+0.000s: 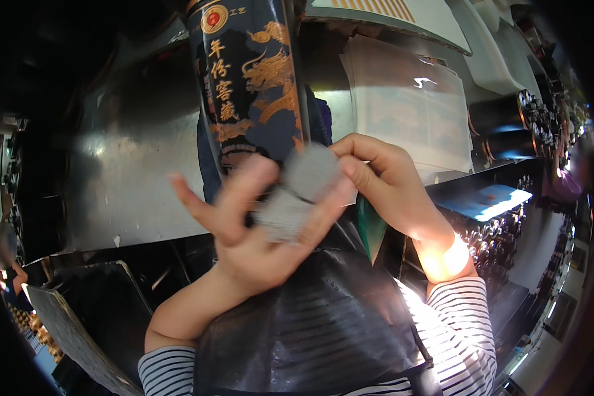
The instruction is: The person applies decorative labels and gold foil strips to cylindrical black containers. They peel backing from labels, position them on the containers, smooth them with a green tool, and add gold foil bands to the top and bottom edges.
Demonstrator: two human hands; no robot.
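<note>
Over the near edge of the worktop (138, 178), the right hand (388, 175) pinches grey bits (311, 173); blur hides whether the left hand (261, 257) grips them. Handling them seems the step now; next needs gentle fingers. Farther back are a black tube (254, 79) and pale sheets (409, 112); black cans (505, 125) sit by the right edge.
</note>
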